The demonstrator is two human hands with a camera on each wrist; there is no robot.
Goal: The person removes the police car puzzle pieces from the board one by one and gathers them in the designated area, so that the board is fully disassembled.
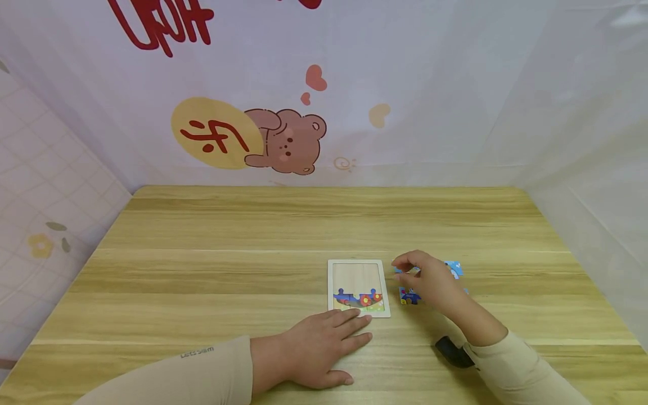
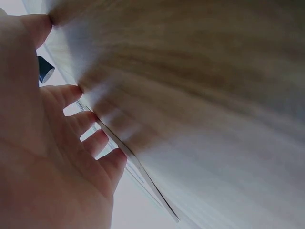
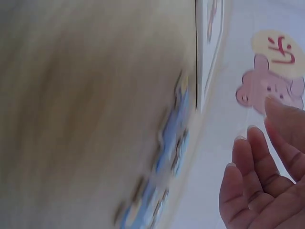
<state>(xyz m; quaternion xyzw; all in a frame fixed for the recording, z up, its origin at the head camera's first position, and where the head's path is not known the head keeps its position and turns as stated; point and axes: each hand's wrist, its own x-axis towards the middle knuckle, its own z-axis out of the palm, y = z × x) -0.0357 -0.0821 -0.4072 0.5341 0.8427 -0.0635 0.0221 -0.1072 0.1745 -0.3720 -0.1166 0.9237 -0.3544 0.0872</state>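
Note:
A white-rimmed jigsaw puzzle board (image 1: 331,284) lies flat on the table, its lower part filled with joined puzzle pieces (image 1: 361,302) showing red flowers. Bare wood shows in the upper part. My left hand (image 1: 324,346) rests palm down in front, fingers spread and straight, fingertips at the board's near edge. To the right of the board, my right hand (image 1: 434,284) hovers above loose blue puzzle pieces (image 1: 409,296) and partly hides them. In the right wrist view its fingers (image 3: 243,157) are loosely bent, with nothing between them and the thumb; the blurred loose pieces (image 3: 169,133) lie beside it.
The wood-grain table (image 1: 228,242) extends around the board on all sides. A white curtain (image 1: 430,112) with a printed bear (image 1: 291,143) stands behind it. On my right wrist sits a black device (image 1: 454,352).

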